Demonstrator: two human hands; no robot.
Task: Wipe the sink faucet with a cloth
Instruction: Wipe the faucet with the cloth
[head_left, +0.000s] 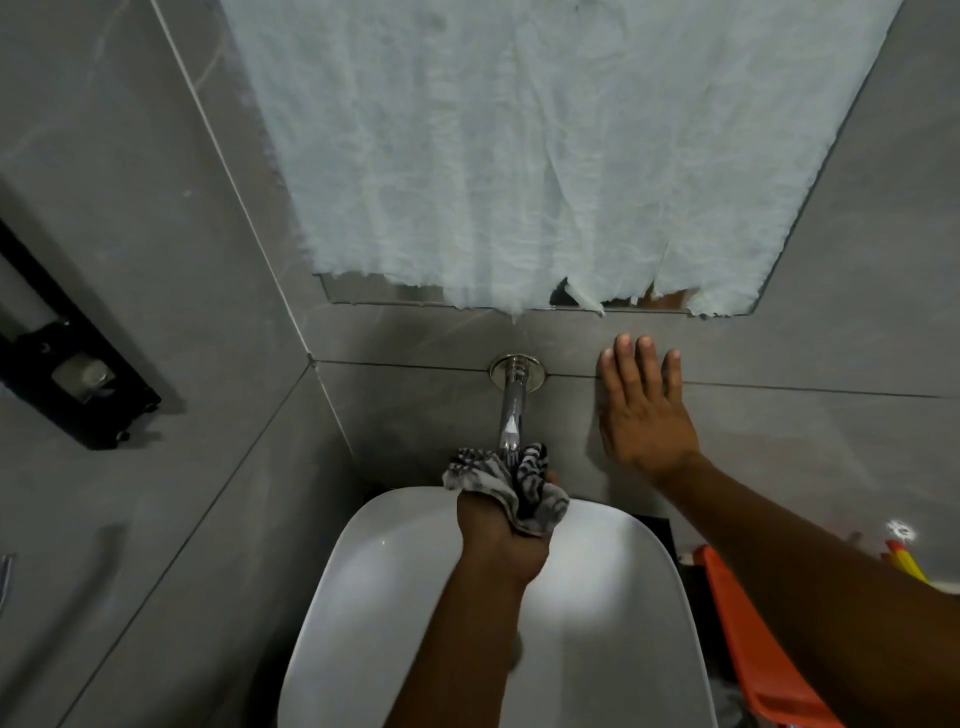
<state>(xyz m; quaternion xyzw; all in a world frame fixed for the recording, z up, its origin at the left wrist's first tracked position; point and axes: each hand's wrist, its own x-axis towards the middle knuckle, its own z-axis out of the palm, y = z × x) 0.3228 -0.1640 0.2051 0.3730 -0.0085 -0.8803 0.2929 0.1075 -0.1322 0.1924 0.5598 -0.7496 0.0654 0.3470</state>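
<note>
The fingers of the left hand (501, 525) are curled tight around a bunched black-and-white striped cloth (506, 486), which bulges out above the knuckles and wraps the outer end of the faucet (511, 410). The cloth touches the spout on both sides, so the tip of the faucet is hidden inside the folds. From there the left forearm runs down over the middle of the white sink (395, 597).

The fingers of the right hand (641, 410) are straight and slightly spread, laid flat against the gray tiled wall (779, 358) just to the right of the faucet — palm on the tile, holding nothing. The fingertips cross the grout line that runs level with the faucet's round wall plate (518, 366).

The faucet is a shiny chrome pipe coming straight out of the wall above the back edge of the sink. Above it, a mirror (363, 291) is mostly covered by a pale crinkled sheet (519, 156) with a torn lower edge — only a thin strip of glass shows at the bottom. On the left wall hangs a black bracket (78, 384). To the right of the sink, under the right arm, sits an orange plastic object (753, 639); what it is cannot be told.
</note>
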